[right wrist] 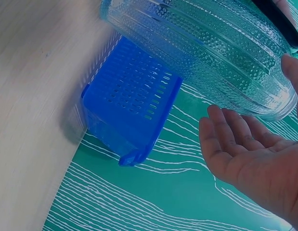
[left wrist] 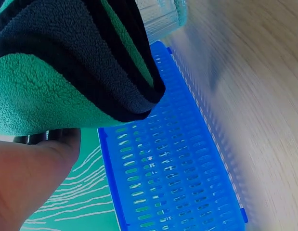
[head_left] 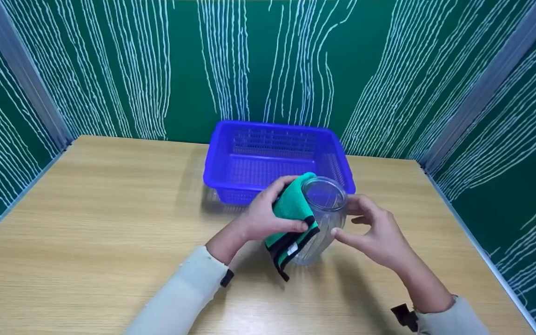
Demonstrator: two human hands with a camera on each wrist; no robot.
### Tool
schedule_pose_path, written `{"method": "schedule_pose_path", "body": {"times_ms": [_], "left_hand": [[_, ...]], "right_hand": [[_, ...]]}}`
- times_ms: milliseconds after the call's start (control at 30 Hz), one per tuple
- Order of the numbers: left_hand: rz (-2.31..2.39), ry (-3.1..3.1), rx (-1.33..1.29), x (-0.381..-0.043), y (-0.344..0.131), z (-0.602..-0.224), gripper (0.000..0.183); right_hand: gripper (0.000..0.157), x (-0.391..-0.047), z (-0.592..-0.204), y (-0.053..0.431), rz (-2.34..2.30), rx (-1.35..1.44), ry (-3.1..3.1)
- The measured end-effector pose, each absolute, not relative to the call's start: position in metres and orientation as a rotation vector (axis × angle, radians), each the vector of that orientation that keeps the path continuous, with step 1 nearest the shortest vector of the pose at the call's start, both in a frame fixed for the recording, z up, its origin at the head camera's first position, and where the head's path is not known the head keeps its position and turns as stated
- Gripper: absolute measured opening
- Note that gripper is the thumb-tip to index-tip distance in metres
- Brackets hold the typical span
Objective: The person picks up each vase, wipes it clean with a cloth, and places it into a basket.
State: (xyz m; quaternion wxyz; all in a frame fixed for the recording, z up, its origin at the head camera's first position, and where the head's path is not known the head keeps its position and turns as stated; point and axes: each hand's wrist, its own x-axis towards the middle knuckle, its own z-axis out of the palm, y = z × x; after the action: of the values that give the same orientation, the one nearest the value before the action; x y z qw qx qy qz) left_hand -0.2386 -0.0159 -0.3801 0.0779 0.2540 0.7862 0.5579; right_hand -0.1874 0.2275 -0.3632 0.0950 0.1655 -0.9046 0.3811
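A tall clear glass jar (head_left: 320, 235) with a ribbed, dimpled wall (right wrist: 197, 53) leans slightly in front of the basket. My left hand (head_left: 268, 214) grips a green cloth (head_left: 293, 202) with black edging and presses it against the jar's left side, thumb in front. The cloth (left wrist: 47, 91) shows a grey inner face in the left wrist view, and its lower corner hangs beside the jar. On the jar's other side, my right hand (head_left: 379, 232) is spread with loosely bent fingers. Its thumb and fingertips (right wrist: 216, 113) are right at the glass near the rim.
Behind the jar, a blue plastic basket (head_left: 210, 160) with slotted walls stands on the wooden table (head_left: 110, 209). Green panels (head_left: 184, 70) with white wavy lines enclose the table at the back and both sides, joined by grey corner posts (head_left: 486, 83).
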Motion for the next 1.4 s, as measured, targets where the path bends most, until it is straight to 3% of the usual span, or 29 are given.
{"method": "schedule_pose_path", "body": {"times_ms": [667,1400], "left_hand": [[1.663,2.3,0.703,-0.244,-0.024,-0.395,0.082],[1.311,2.555,0.616,-0.24,-0.016,-0.413,0.087]], "right_hand": [[0.056,-0.184,-0.359,0.224,1.203,0.449,-2.677],[0.051,-0.167,-0.336,0.208,1.177,0.421,-2.712]]}}
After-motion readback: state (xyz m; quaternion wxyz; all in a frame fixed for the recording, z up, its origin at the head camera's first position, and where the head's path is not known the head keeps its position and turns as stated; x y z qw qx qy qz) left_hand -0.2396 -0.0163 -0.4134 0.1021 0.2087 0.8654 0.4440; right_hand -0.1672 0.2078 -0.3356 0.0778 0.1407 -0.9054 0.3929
